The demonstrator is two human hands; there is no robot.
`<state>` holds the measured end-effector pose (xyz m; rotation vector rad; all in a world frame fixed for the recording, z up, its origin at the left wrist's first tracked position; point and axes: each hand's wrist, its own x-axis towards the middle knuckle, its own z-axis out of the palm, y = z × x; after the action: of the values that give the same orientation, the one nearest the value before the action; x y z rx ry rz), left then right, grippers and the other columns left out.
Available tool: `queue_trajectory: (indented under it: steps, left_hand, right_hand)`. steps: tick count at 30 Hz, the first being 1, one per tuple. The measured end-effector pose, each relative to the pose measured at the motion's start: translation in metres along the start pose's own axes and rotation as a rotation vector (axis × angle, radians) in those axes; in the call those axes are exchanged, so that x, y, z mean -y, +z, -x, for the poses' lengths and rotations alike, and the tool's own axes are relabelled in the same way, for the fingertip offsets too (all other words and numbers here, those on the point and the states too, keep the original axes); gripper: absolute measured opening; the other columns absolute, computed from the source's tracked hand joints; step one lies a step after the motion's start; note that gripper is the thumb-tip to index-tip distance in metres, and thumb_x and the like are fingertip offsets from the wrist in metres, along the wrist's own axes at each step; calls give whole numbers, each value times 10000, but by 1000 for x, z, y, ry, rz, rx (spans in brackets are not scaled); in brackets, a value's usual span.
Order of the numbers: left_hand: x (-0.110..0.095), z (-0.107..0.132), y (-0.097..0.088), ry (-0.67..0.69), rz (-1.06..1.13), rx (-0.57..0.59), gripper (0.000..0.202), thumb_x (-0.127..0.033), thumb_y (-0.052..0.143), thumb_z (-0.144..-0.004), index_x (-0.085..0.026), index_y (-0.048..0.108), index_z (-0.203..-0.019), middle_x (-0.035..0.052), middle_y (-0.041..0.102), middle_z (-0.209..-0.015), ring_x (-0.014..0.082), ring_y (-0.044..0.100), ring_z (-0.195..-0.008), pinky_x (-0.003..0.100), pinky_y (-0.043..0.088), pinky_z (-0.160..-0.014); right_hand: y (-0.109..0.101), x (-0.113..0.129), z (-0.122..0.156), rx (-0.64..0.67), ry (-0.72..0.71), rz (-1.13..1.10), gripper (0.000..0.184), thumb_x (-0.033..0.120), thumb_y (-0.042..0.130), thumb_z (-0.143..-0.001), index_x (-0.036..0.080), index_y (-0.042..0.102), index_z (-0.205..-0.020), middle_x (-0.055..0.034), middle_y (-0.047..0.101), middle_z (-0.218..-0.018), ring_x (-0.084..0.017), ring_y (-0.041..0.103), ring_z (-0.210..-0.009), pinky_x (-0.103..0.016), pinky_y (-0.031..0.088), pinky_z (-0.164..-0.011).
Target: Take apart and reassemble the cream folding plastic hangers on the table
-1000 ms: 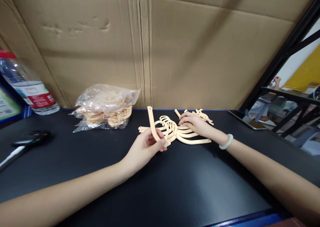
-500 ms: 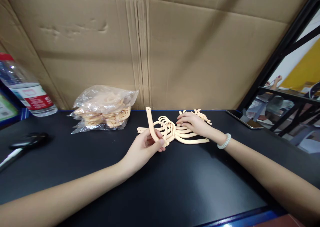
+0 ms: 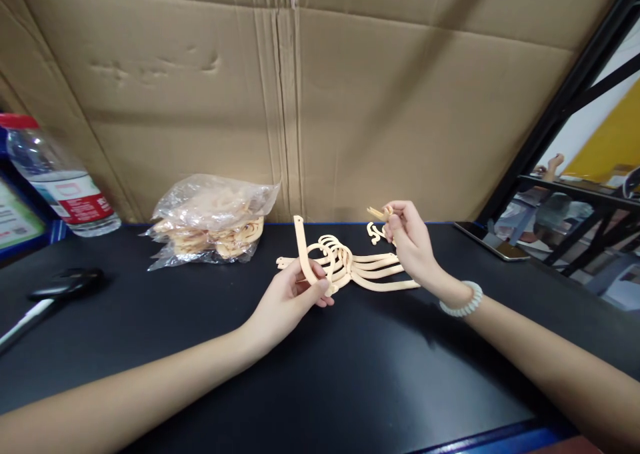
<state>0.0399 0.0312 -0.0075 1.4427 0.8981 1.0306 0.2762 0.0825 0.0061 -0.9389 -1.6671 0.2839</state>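
My left hand (image 3: 287, 297) is closed around a beige curved plastic piece (image 3: 301, 242), whose straight arm with a hole at the tip points up. Behind its fingers, several similar long curved plastic pieces (image 3: 383, 285) lie fanned out on the dark table; some are partly covered by my hand. Raised above the table's back edge, my right hand (image 3: 414, 244) pinches small beige plastic parts (image 3: 381, 213), their exact shape and number unclear. Below that hand lie small curved beige parts (image 3: 373, 234), partly hidden by it.
A clear plastic bag (image 3: 210, 221) full of beige pieces sits at the back left. Farther left are a water bottle (image 3: 75, 194) and a black object with a white cable (image 3: 65, 284). A phone-like slab (image 3: 493, 242) lies back right. Cardboard (image 3: 425, 107) walls the back.
My right hand has lifted from the small parts at the back of the pile and moved slightly right, with small beige parts in its fingers. My left hand keeps its hold, nearly still.
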Motion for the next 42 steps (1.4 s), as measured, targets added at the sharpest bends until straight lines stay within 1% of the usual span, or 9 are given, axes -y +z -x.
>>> queue_trajectory:
  steps: [3, 4, 11, 15, 18, 22, 28, 35, 42]
  left_hand:
    - [1, 0, 0, -3, -12, -5, 231, -320, 676, -813, -169, 518, -889, -30, 588, -762, 137, 685, -677, 259, 545, -680]
    - [1, -1, 0, -1, -14, -3, 225, -315, 672, -818, -169, 517, -891, -31, 591, -761, 136, 685, -674, 256, 546, -679]
    - [1, -2, 0, 18, 16, 3, 215, -293, 681, -811, -161, 527, -882, -10, 617, -822, 136, 688, -693, 260, 556, -695]
    - [3, -2, 0, 40, 60, -23, 207, -283, 683, -806, -164, 525, -870, -32, 594, -795, 130, 684, -663, 261, 561, -677]
    - [3, -1, -1, 60, 93, -56, 200, -267, 680, -806, -166, 522, -877, -37, 597, -768, 127, 675, -666, 253, 559, -668]
    - [3, -1, -2, 84, 108, -84, 178, -256, 664, -821, -168, 519, -872, -36, 599, -734, 121, 658, -669, 235, 543, -648]
    - [4, 0, -2, 123, 121, -128, 176, -259, 664, -813, -166, 522, -861, -42, 576, -766, 100, 631, -664, 217, 520, -631]
    - [3, -1, -2, 178, 115, -209, 142, -244, 613, -833, -186, 483, -844, -59, 571, -653, 91, 574, -619, 222, 483, -634]
    - [2, 1, -2, 152, 23, -217, 222, -241, 641, -778, -193, 429, -734, -72, 510, -634, 81, 518, -562, 220, 426, -574]
  right_hand:
    - [5, 17, 11, -110, 81, -246, 146, 359, 397, -1001, 237, 444, -936, 70, 401, -594, -90, 387, -470, -223, 334, -464]
    - [7, 21, 15, -76, 101, -269, 150, 362, 407, -998, 238, 441, -921, 81, 388, -560, -90, 382, -455, -219, 322, -453]
    - [7, 32, 21, 477, -50, 145, 215, 244, 442, -971, 177, 595, -837, 13, 552, -686, -105, 476, -605, -238, 359, -576]
    - [3, 42, 26, 714, -108, 168, 85, 203, 576, -884, 170, 654, -882, 41, 528, -624, -89, 447, -540, -217, 346, -547]
    - [2, 56, 35, 930, -211, 189, 178, 136, 612, -833, 190, 669, -993, 60, 517, -590, -90, 469, -528, -213, 362, -565]
    - [10, 70, 47, 1053, -337, 211, 248, 188, 557, -919, 195, 628, -1157, -13, 682, -798, -132, 600, -675, -239, 419, -653]
    - [22, 65, 53, 993, -366, 168, 232, 285, 423, -1008, 175, 622, -1051, -52, 711, -873, -143, 646, -751, -236, 453, -685]
    - [22, 47, 58, 482, -195, -124, 178, 196, 352, -1011, 212, 514, -1085, 48, 565, -631, -74, 531, -483, -195, 446, -536]
    - [25, 54, 55, 279, 127, -418, 199, 273, 474, -980, 219, 533, -1163, -69, 669, -1014, -118, 640, -737, -250, 551, -628]
